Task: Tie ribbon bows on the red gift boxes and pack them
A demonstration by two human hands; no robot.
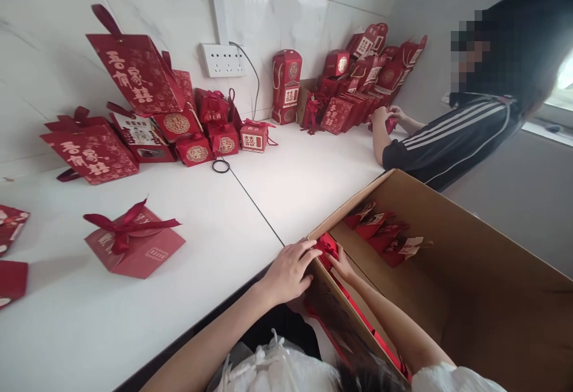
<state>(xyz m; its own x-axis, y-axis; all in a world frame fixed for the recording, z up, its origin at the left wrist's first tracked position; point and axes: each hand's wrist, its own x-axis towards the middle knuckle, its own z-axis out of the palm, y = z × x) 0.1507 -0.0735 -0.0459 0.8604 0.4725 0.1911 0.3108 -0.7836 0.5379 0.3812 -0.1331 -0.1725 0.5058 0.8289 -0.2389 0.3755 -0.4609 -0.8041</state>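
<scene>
My left hand [289, 269] lies at the near left rim of a large open cardboard box [487, 237]. Its fingers are apart, and the fingertips reach the red ribbon bundle [329, 244] at the rim. Inside that wall, my right hand [344, 265] has its fingers closed on the same bundle; the thumb side is partly hidden. A long red ribbon strip [371, 329] runs along the inner wall under my right forearm. Several small red gift bags [380, 231] lie at the far end of the box.
On the white table [268, 195] stand a red gift box with a bow [134, 240], stacked red gift boxes [143, 76] and a tall red box [286, 88]. A black ring [221, 166] lies near a seam. A co-worker's hands [387, 116] hold a red item at the far right.
</scene>
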